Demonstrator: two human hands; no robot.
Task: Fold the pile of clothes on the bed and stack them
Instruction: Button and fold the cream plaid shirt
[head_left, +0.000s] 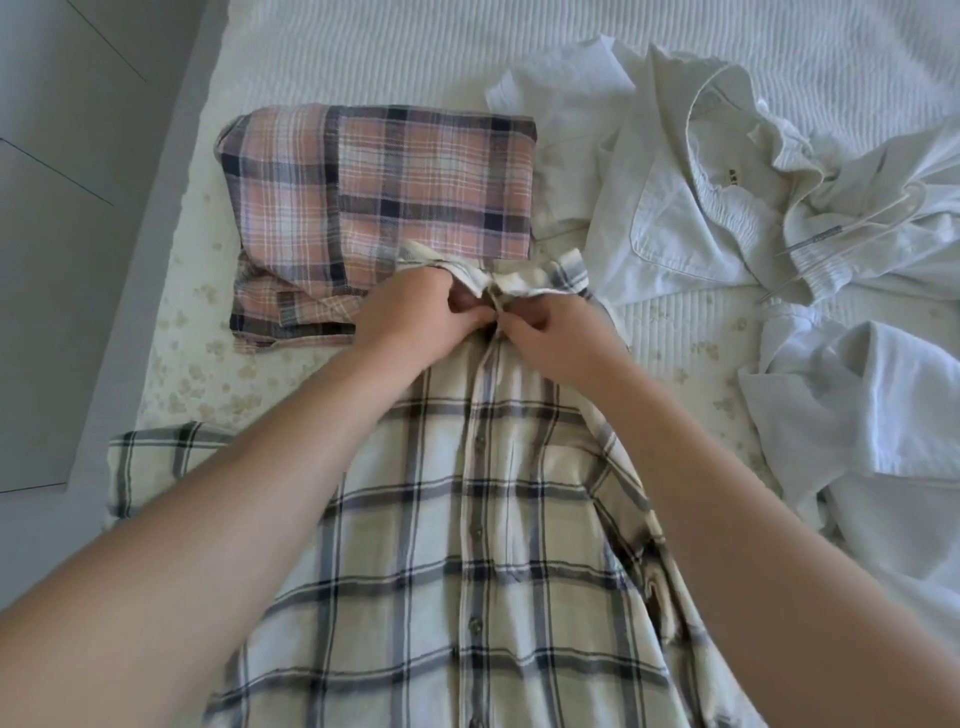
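A cream shirt with grey and navy checks (447, 525) lies spread front-up on the bed, its collar pointing away from me. My left hand (415, 312) and my right hand (550, 332) meet just below the collar, and both pinch the button placket there. A pink plaid shirt (384, 192), folded into a rectangle, lies beyond the collar at the left. White clothes (691, 208) lie crumpled in a pile at the right, with another white garment (857, 405) nearer to me.
The bed (395, 57) has a white ribbed cover, with a flower-print sheet showing at the left. Its left edge (156, 223) borders a grey floor. The cream shirt's left sleeve (156, 457) reaches that edge.
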